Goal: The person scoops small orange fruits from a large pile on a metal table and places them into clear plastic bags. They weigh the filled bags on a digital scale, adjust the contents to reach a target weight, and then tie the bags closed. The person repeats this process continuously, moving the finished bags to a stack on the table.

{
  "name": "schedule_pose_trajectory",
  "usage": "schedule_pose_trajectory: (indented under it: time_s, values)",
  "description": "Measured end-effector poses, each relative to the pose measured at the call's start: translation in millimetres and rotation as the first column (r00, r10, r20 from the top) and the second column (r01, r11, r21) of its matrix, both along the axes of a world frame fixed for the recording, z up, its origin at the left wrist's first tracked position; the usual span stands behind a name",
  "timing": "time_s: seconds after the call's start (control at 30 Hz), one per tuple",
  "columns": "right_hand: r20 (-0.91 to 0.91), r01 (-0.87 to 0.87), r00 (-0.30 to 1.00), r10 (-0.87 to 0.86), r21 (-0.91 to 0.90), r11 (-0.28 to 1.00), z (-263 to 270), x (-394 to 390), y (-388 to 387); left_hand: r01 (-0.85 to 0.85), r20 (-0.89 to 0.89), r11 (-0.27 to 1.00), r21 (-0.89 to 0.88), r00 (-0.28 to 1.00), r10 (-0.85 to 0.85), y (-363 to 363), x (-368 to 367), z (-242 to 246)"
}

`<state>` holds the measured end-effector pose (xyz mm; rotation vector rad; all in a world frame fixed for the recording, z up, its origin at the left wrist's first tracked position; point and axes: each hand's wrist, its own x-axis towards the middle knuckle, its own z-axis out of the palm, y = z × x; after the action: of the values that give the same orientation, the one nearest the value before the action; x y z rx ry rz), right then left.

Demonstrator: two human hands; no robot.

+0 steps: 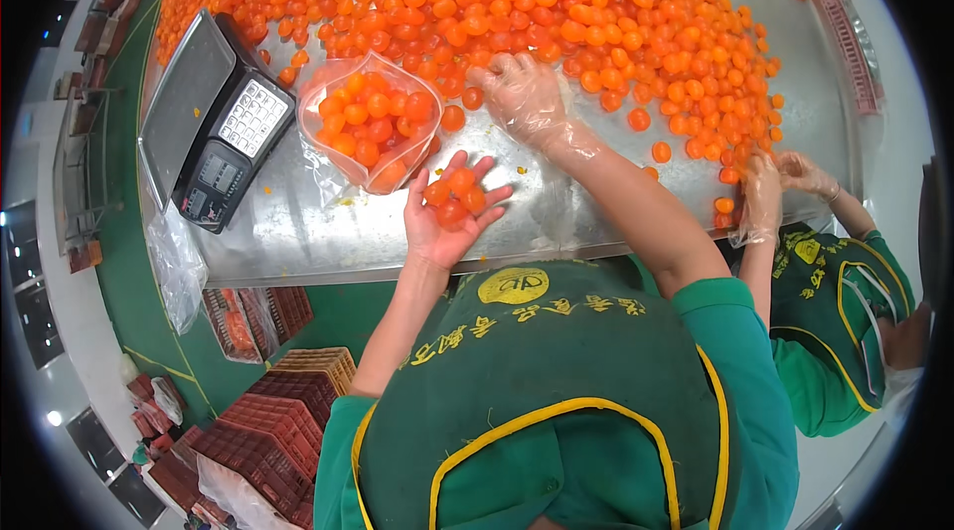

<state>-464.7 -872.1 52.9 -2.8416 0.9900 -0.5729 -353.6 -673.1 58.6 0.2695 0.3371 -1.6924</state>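
My left hand [451,213] is bare and palm up, several small round orange fruits [456,195] resting in its palm and fingers. A thin clear plastic glove covers my right hand [525,98]. Its bent fingers touch the near edge of a large heap of the same orange fruits [477,8] on the metal table [298,250]; whether they grip any cannot be seen. Between the heap and my left hand sits a clear plastic bag [376,120], its mouth spread wide and orange fruits inside. A few loose fruits lie beside my right hand.
A digital scale [231,135] with a metal pan [186,98] stands at left. At right, a co-worker's gloved hands [775,183] are at the heap's edge. Plastic film [179,269] hangs off the table's left corner. Stacked plastic crates [268,433] stand on the floor.
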Motion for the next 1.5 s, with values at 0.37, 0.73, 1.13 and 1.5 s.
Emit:
schedule_pose_trajectory:
  time_s: [0.37, 0.73, 1.13, 1.5]
  values:
    - [0.398, -0.253, 0.915, 0.071, 0.427, 0.868, 62.9, -7.6, 72.9, -0.109, -0.155, 0.993, 0.051, 0.981, 0.116, -3.0, -6.8, 6.4]
    - [0.267, -0.097, 0.962, 0.054, 0.151, 0.984, 13.0, 30.1, 25.2, -0.112, -0.114, 0.988, -0.108, 0.988, 0.100, 9.3, -19.5, -2.6]
    - [0.007, -0.305, 0.950, 0.311, 0.227, 0.925, 3.0, 0.2, 53.9, -0.090, 0.215, 0.973, -0.211, 0.967, 0.136, 3.7, 14.9, 69.9]
    - [0.229, -0.749, 0.650, -0.725, 0.353, -0.560, 11.1, -32.5, 32.3, 0.052, 0.312, 0.996, 0.070, -0.950, 0.027, -63.3, 93.8, 116.4]
